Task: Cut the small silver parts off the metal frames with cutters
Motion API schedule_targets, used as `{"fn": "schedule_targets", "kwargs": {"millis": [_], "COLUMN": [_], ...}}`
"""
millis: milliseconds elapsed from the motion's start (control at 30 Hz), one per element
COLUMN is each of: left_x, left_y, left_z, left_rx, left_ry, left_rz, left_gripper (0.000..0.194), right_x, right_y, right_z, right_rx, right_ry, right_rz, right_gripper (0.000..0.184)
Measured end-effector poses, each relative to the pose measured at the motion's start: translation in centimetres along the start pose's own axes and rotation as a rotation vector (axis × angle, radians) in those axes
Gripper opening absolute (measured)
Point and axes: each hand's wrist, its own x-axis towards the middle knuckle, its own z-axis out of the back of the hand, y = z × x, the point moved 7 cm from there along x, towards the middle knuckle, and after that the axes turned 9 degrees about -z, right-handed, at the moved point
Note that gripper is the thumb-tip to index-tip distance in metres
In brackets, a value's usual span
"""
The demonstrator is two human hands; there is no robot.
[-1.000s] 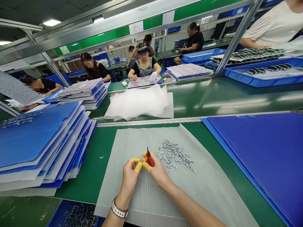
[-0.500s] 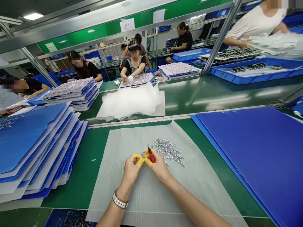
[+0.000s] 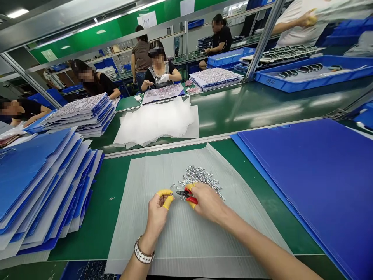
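Note:
My right hand, with yellow finger cots, grips small red-handled cutters whose dark tip points left toward my left hand. My left hand, also wearing yellow cots and a wristwatch, pinches something tiny that I cannot make out, just left of the cutter tip. Both hands hover over a grey corrugated sheet on the green bench. A heap of small silvery metal parts lies on that sheet just beyond my right hand.
A tall stack of blue and white sheets fills the left. A large blue board lies at right. White foam sheets sit on the conveyor beyond. Several other workers sit across; a blue tray is at far right.
The cutters have swung from upright to pointing left at my left hand. My right hand has turned over them. The view has tilted slightly downward.

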Motion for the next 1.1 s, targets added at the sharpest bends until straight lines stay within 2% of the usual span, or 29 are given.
{"fn": "schedule_targets", "kwargs": {"millis": [200,433,867,1100], "left_x": [-0.6,-0.8,-0.8,-1.0], "left_y": [-0.3,-0.3,-1.8,-2.4], "left_z": [0.5,0.9,0.8,0.5], "left_rx": [-0.014,-0.016,0.189,0.266], "left_ry": [0.034,0.036,0.096,0.143], "left_rz": [-0.012,-0.045,-0.223,-0.286], "left_gripper": [0.023,0.022,0.012,0.014], "right_x": [-0.1,-0.3,-0.4,-0.4], "right_y": [1.1,1.5,1.8,1.8], "right_z": [0.2,0.3,0.4,0.2], "right_rx": [0.016,-0.046,-0.054,-0.131], "right_ry": [-0.004,0.018,0.022,0.077], "right_rz": [0.088,0.116,0.140,0.138], "right_gripper": [0.015,0.026,0.023,0.022]}}
